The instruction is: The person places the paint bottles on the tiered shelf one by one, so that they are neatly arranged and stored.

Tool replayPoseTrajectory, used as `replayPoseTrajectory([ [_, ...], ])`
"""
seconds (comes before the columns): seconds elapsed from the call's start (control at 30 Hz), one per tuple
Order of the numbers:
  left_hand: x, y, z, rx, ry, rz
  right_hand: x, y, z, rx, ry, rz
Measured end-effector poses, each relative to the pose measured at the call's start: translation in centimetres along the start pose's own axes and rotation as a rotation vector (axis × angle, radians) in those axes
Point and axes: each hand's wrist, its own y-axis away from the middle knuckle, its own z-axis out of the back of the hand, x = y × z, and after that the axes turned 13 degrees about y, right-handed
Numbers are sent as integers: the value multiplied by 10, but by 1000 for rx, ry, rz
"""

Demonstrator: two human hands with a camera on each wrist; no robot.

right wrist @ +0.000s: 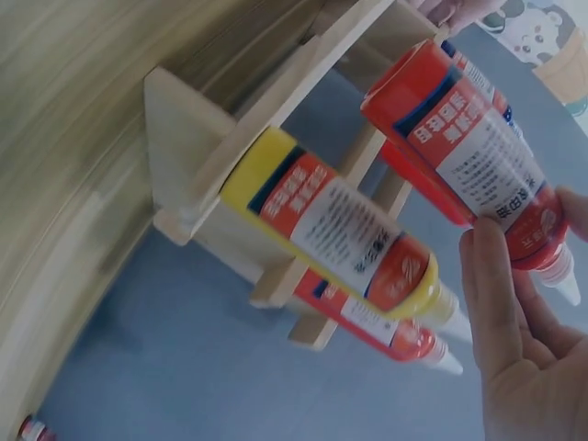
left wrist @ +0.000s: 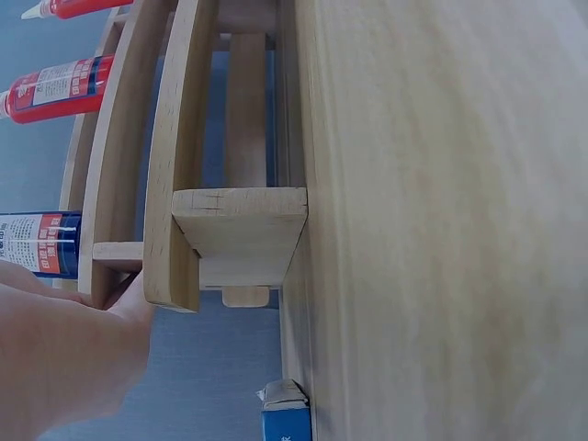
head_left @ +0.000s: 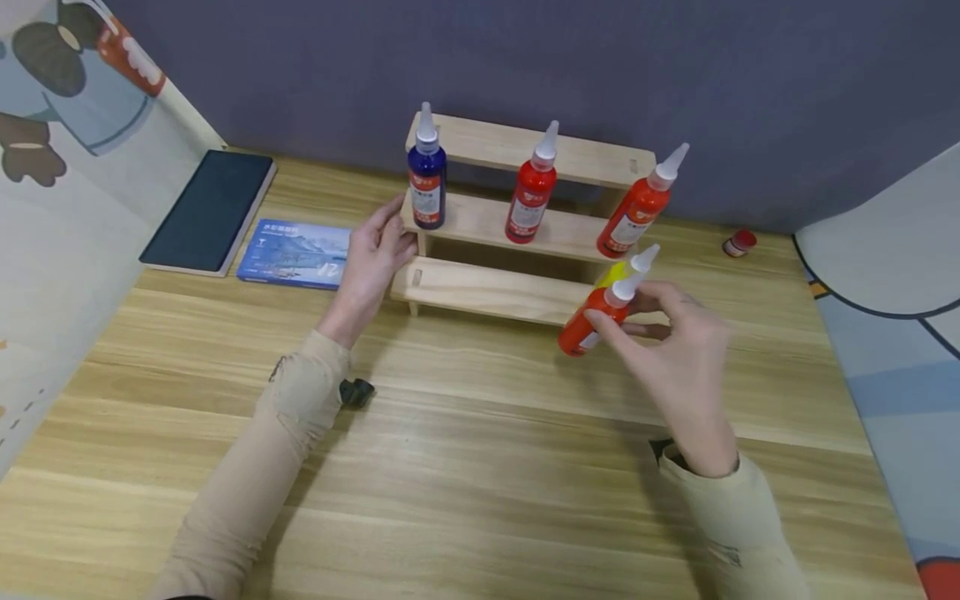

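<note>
A three-tier wooden rack (head_left: 487, 287) stands at the back of the table. My left hand (head_left: 371, 258) grips its left end, by the middle tier. Between thumb and fingers, my right hand (head_left: 678, 350) holds a red squeeze bottle (right wrist: 478, 156) with a white pointed cap, tilted, in front of the rack's right end. Just behind it a yellow bottle (right wrist: 331, 220) stands on the lowest tier, mostly hidden in the head view. The middle tier carries a dark blue bottle (head_left: 427, 187) at left, a red bottle (head_left: 531, 200) centrally and another red bottle (head_left: 637, 212) at right.
Left of the rack lie a dark-covered book (head_left: 210, 212) and a flat blue box (head_left: 296, 254) with a landscape picture. A small red jar (head_left: 739, 243) sits at the back right. Behind the table (head_left: 465, 467) rises a dark blue-grey partition (head_left: 480, 58).
</note>
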Motion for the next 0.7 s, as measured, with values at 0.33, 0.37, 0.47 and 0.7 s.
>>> replayPoseTrajectory([
  [0.33,1,-1,-1,-6,2,1,8,-9,-29,22,-18,92],
  [0.37,1,-1,0,-7,2,1,9,-10,-33,25,-10,99],
  [0.47,1,-1,0,-7,2,0,11,-15,-42,26,-9,113],
  [0.7,1,-1,1,1,8,-6,16,-23,-62,5,-57,117],
])
